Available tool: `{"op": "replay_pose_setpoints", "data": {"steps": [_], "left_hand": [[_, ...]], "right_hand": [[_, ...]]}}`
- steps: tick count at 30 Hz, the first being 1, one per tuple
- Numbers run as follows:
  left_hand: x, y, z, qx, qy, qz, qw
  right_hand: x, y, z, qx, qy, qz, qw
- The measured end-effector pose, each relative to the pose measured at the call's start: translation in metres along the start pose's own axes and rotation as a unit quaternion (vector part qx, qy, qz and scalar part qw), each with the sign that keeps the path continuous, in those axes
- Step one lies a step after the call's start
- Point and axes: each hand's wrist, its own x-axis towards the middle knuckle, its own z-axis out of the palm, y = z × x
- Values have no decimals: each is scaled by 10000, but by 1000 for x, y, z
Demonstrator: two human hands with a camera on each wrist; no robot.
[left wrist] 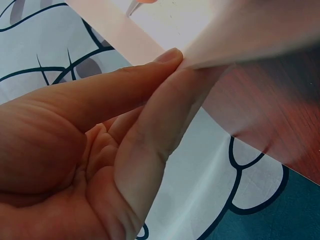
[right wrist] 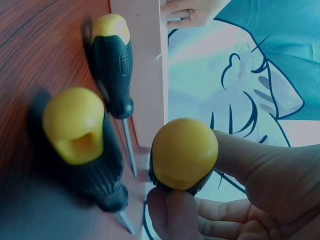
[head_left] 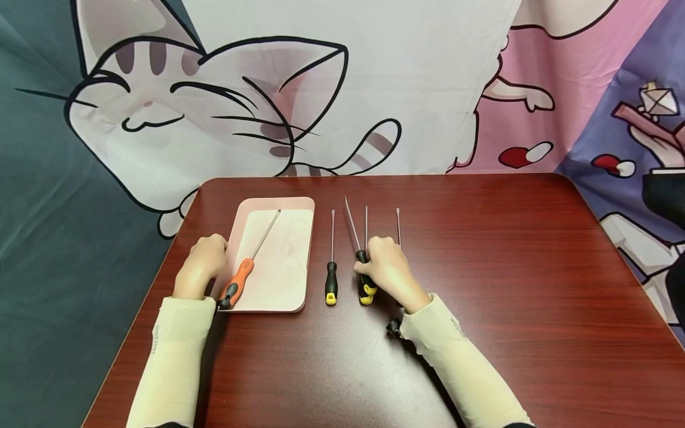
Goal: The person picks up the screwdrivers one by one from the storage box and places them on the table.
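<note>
My left hand [head_left: 202,264] is at the left side of the pale pink tray [head_left: 309,255], with thumb and index finger pinching its rim in the left wrist view. An orange-and-black screwdriver [head_left: 243,274] lies slantwise in the tray. My right hand [head_left: 389,265] grips a black-and-yellow screwdriver [right wrist: 185,152] by its handle, the yellow end facing the right wrist camera. Beside it, a similar screwdriver [right wrist: 80,125] lies on the table, mostly covered by the hand in the head view. Another black-and-yellow screwdriver [head_left: 331,284] lies nearer the tray.
Under my right forearm is one more screwdriver [head_left: 398,223], its handle mostly hidden by hand and sleeve. All this is on a reddish-brown wooden table [head_left: 508,267]. A cloth with cartoon drawings [head_left: 417,77] hangs behind the far edge.
</note>
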Motion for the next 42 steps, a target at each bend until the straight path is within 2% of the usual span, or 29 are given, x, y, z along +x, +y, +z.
{"op": "replay_pose_setpoints", "data": {"steps": [13, 42], "left_hand": [[1, -1, 0, 7, -1, 27, 10000], [1, -1, 0, -19, -28, 21, 10000]], "right_hand": [[-7, 20, -10, 43, 66, 122, 9999], [-29, 82, -42, -69, 461, 271, 9985]]}}
